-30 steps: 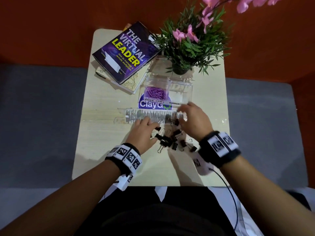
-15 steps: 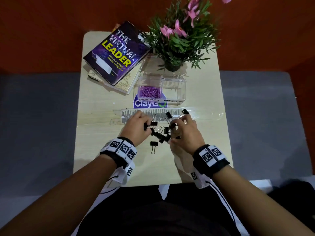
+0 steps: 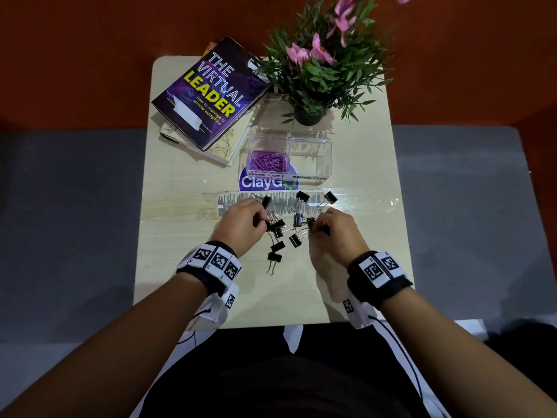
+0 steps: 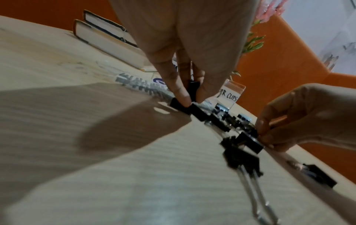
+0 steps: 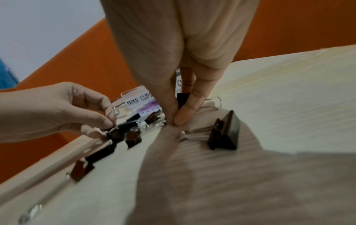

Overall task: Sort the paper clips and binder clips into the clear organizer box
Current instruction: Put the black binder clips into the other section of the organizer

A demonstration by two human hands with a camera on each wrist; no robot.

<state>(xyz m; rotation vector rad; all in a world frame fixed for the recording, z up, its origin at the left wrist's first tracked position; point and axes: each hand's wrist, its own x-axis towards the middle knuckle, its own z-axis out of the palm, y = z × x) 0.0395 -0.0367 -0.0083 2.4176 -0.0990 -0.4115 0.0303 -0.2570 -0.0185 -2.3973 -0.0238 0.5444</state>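
Several black binder clips [image 3: 280, 233] lie scattered on the table between my hands. My left hand [image 3: 241, 224] pinches a binder clip [image 4: 192, 89] at the left of the pile. My right hand [image 3: 334, 230] pinches another binder clip [image 5: 183, 99] at the right of the pile. The clear organizer box [image 3: 310, 155] stands beyond them; its left compartment holds purple paper clips [image 3: 268, 161], and its right compartment, labelled binder clips, looks empty. Two clips [image 3: 301, 196] lie apart on the taped strip near the box.
A stack of books [image 3: 211, 95] lies at the table's back left, and a potted plant with pink flowers [image 3: 316, 70] stands at the back right. A round blue sticker [image 3: 268, 182] sits in front of the box. The table edge [image 3: 271, 321] is close to my body.
Both hands have drawn back towards me from the taped strip and now pinch clips at the sides of the pile. Clips have spread out across the table.
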